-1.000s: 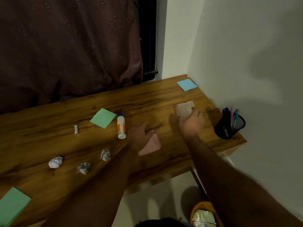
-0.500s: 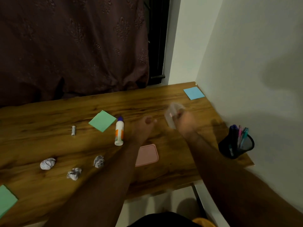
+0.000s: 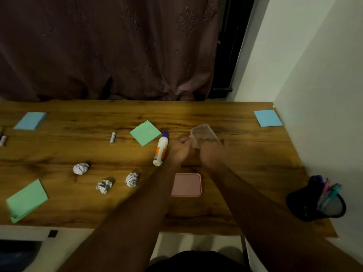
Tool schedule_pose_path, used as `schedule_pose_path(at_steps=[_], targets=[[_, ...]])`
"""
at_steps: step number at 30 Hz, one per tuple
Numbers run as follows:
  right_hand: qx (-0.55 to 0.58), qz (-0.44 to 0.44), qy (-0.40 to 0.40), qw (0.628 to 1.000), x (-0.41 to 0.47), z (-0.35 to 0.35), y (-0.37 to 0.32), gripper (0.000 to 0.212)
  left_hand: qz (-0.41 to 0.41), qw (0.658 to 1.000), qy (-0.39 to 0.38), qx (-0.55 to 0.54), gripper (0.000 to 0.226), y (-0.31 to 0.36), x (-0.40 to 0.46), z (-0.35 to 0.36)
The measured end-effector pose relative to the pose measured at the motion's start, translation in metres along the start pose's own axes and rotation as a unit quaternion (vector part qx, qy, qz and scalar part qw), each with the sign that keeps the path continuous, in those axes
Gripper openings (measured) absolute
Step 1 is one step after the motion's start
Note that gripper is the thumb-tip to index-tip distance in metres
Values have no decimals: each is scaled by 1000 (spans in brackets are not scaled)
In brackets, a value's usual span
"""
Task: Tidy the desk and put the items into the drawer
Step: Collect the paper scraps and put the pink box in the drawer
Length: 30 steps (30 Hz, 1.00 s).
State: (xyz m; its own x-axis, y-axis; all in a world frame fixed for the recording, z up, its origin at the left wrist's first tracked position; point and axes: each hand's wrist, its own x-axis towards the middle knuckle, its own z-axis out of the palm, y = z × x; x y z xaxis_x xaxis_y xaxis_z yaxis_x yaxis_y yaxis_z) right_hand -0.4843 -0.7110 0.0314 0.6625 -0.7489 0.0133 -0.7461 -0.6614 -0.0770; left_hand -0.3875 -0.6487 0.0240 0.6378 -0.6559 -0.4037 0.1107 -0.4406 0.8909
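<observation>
Both hands hold a small clear plastic box [image 3: 204,132] tilted above the middle of the wooden desk [image 3: 245,154]. My right hand [image 3: 211,153] grips its right side and my left hand [image 3: 179,149] pinches its left edge. The box's pink lid [image 3: 186,185] lies flat on the desk just in front of my hands. A white glue bottle [image 3: 161,151] with a blue cap lies beside my left hand. Three crumpled paper balls [image 3: 81,168] [image 3: 104,186] [image 3: 132,179] sit to the left.
Green sticky pads [image 3: 145,132] [image 3: 26,200] and blue ones [image 3: 31,120] [image 3: 267,118] lie scattered. A small white tube [image 3: 112,137] and markers [image 3: 2,137] are at the left. A black mesh pen cup [image 3: 316,201] stands at the front right corner beside the wall. A dark curtain hangs behind.
My right hand lifted the clear box off the desk and brought it left. My left hand left the pink lid and rose to meet the box. The camera view swung left.
</observation>
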Motion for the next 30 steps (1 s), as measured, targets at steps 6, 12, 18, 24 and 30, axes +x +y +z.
schedule_pose_path(at_steps=[6,12,18,24,30], targets=[[60,-68,192,977,-5,-20,-16,25,64,994,75,-52,19,6,-1,-39],[135,-167,-99,972,-17,-3,-84,33,39,977,182,-106,14,1,-7,-106],[77,-159,-165,970,-37,25,-121,35,8,973,207,-103,21,-27,-20,-151],[62,-117,-169,977,-28,21,-142,27,4,977,188,-104,17,-35,-8,-179],[65,-57,-153,985,9,-27,-186,20,-2,992,88,-90,21,-25,8,-204]])
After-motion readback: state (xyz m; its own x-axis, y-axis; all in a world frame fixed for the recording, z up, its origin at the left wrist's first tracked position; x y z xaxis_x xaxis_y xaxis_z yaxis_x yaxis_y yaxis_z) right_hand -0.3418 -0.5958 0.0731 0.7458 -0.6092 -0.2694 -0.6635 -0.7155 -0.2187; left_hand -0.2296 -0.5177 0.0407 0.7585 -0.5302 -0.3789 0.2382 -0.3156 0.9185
